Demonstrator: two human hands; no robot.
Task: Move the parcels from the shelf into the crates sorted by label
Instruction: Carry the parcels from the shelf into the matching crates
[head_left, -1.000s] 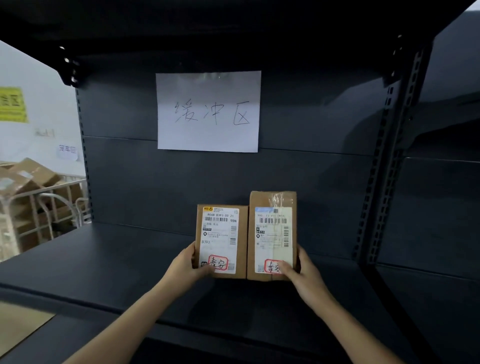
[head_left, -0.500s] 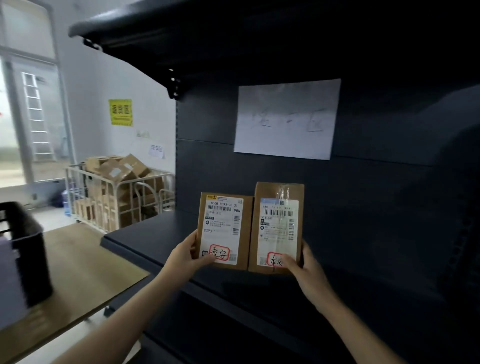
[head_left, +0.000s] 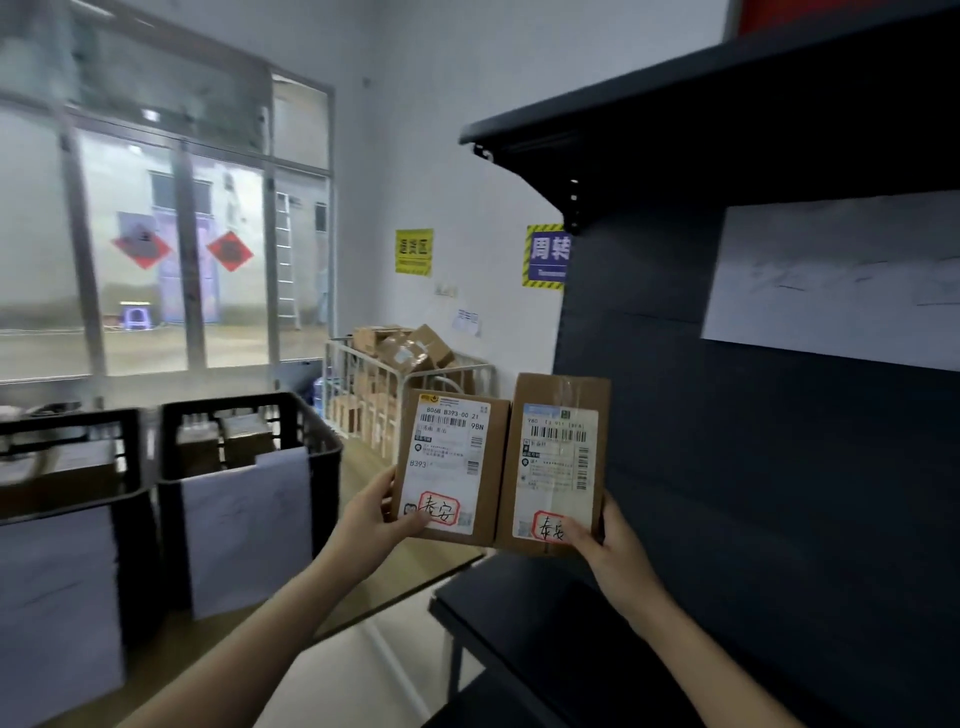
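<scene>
Head view, item one: left parcel (head_left: 457, 452), a brown carton held upright with its long axis vertical and its label facing us; our left hand (head_left: 371, 519) pinches its lower left corner, thumb on the label face and fingers behind. Item two: right parcel (head_left: 558, 447), a taller carton, also upright and label-forward; our right hand (head_left: 613, 551) grips its lower right corner the same way, the thumb covering part of the red-boxed handwritten mark (head_left: 550, 530). The two parcels stand side by side with their inner edges meeting or nearly so, both lifted clear of the dark shelf (head_left: 519, 597) and hanging just off its left end. Item three: near crate (head_left: 317, 436), black, already holding cartons, with a paper sheet (head_left: 244, 530) on its front; far crate (head_left: 67, 420) just beside it, further left. We cannot read either crate's sheet, as the writing is blurred. The relation that matters: both crates lie to the left of and below the parcels, so the left hand is the nearer one; we judge the left parcel will go in first, lowered on its long axis; the two red marks look alike, though one is half hidden.
</scene>
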